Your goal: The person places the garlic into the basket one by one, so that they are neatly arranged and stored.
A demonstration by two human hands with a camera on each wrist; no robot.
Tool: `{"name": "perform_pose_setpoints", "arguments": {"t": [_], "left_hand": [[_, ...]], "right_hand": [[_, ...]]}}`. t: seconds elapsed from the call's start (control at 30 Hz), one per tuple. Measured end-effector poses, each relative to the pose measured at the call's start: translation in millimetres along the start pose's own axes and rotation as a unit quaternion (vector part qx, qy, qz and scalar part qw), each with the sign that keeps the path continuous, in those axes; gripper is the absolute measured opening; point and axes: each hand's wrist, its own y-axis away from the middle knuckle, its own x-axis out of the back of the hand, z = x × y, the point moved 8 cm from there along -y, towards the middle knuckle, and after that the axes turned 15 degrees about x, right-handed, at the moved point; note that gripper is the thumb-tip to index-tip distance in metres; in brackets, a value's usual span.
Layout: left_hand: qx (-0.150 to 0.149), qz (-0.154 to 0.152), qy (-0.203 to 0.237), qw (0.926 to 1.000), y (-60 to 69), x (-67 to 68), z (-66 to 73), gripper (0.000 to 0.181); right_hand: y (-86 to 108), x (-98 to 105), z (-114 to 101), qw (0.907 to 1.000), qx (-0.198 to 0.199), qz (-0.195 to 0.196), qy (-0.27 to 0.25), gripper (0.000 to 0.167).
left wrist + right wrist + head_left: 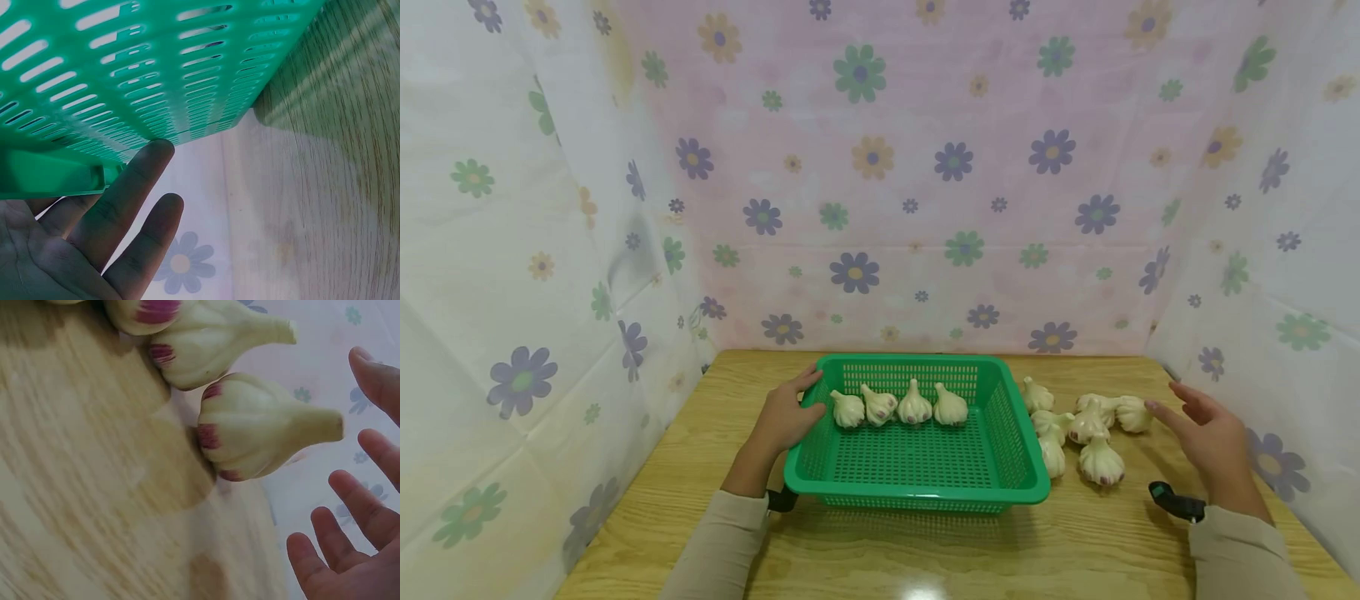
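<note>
A green plastic basket [917,492] stands on the table, with several garlic bulbs [914,404] in a row toward its far side. My left hand [785,414] grips the basket's left rim, the thumb over the edge. In the left wrist view, fingers [134,194] of that hand reach along the slotted outer wall. To the right of the basket lies a loose group of garlic bulbs [1101,461], white with purple marks. My right hand [1213,446] hovers just right of the group, fingers spread, holding nothing. The nearest garlic bulb [256,428] stands apart from its fingertips in the right wrist view.
The wooden table [880,558] extends in front of the basket. Flower-patterned sheets [917,192] enclose it at the back and both sides. A dark wrist device [1176,502] sits by the right wrist.
</note>
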Motion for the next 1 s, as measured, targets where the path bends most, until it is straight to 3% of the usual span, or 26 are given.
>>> {"name": "perform_pose_setpoints", "arguments": {"t": [0.37,0.7,1.0], "left_hand": [[-0.006,0.005,0.002,1.0000,-0.4,0.8,-0.2,0.065],[-0.007,0.005,0.002,1.0000,-1.2,0.0,-1.9,0.065],[-0.011,0.004,0.006,0.9999,-1.1,-0.4,-1.6,0.065]], "right_hand": [[-1.1,-9.0,14.8,0.9988,0.029,-0.027,0.029,0.086],[-4.4,-21.9,28.6,0.9974,0.008,-0.068,0.023,0.097],[-5.7,-28.3,26.0,0.9963,0.019,-0.074,0.040,0.092]]}}
